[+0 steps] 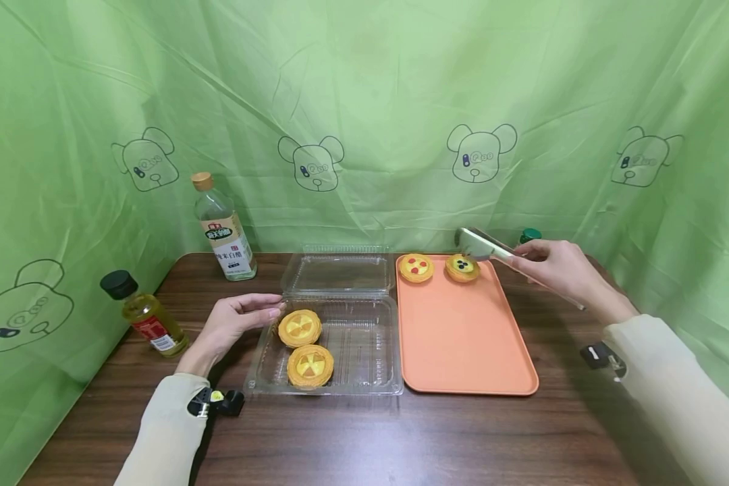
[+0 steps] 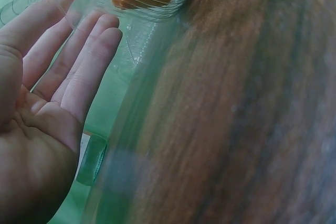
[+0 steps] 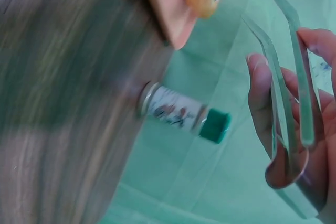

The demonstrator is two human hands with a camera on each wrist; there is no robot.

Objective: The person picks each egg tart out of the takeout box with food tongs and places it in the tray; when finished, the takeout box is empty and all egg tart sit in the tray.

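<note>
Left hand [image 1: 233, 325], fingers straight, at a clear plastic container [image 1: 355, 351]; right hand [image 1: 560, 266] pinching silver metal tongs [image 3: 282, 103].
Only the left wrist view shows the palm. Two round golden tarts [image 1: 300, 329] line the container's left edge, open room rightward. Parted tong arms hang near a dark-dotted round tart [image 1: 462, 271] by the orange rectangular tray's [image 1: 462, 337] far right corner. Only the right wrist view shows the green-capped bottle's [image 3: 176, 109] label.
</note>
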